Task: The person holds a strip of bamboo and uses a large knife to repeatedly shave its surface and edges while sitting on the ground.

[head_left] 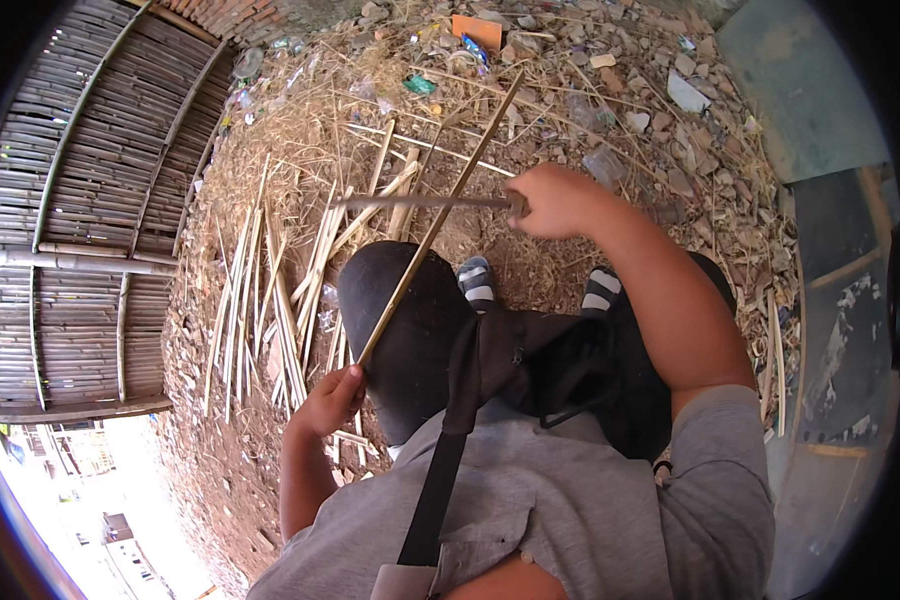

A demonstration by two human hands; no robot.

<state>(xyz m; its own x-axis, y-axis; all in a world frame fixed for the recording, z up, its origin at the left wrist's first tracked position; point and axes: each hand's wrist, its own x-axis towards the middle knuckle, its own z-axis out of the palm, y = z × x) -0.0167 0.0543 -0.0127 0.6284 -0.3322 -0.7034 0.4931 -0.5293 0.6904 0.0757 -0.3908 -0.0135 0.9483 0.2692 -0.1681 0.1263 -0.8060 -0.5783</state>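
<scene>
A long bamboo strip [400,293] slants up and away across my dark-trousered left knee. Its near end is pinched between the thumb and fingers of my left hand [332,402], beside that knee. My right hand [558,200] is closed around the handle of a long knife [405,201], out in front of my lap. The narrow blade, slightly blurred, points left and crosses the strip at about its middle. Whether blade and strip touch, I cannot tell. Most of the handle is hidden in my fist.
Several split bamboo strips [242,300] lie on the ground at the left, with more beyond my left knee. Rubble [670,150], dry straw [320,110] and litter cover the ground ahead. A bamboo slat wall [100,140] stands at left, grey panels [805,90] at right.
</scene>
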